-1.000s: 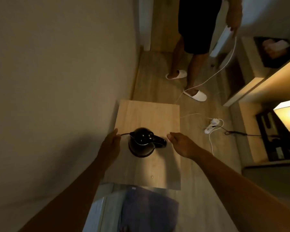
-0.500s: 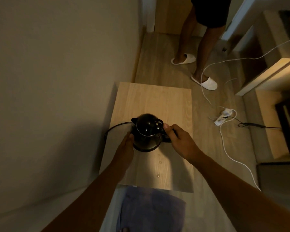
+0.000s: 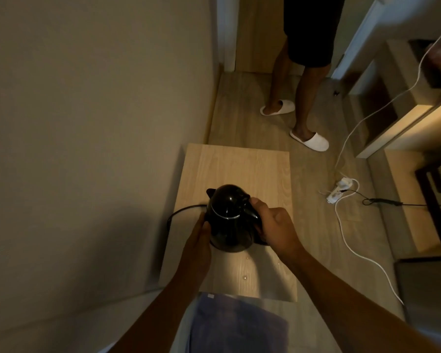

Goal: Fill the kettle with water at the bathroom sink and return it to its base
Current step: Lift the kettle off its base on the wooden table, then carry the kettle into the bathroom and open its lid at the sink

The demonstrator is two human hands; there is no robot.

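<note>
A glossy black kettle [image 3: 228, 216] stands on a small light-wood table [image 3: 242, 166] against the wall. My right hand [image 3: 274, 225] is closed around its handle on the right side. My left hand [image 3: 197, 238] presses against the kettle's lower left side, fingers curved on the body. A black power cord [image 3: 182, 210] runs from under the kettle to the left and over the table's edge. The base itself is hidden beneath the kettle and my hands.
Another person in white slippers [image 3: 309, 141] stands on the wooden floor beyond the table. A white power strip [image 3: 339, 191] with white and black cables lies on the floor to the right. Wooden shelving [image 3: 402, 118] lines the right side. The wall is close on the left.
Both hands came in from beside the kettle and closed on it, the right onto the handle, the left onto the body. The view shifted closer and downward.
</note>
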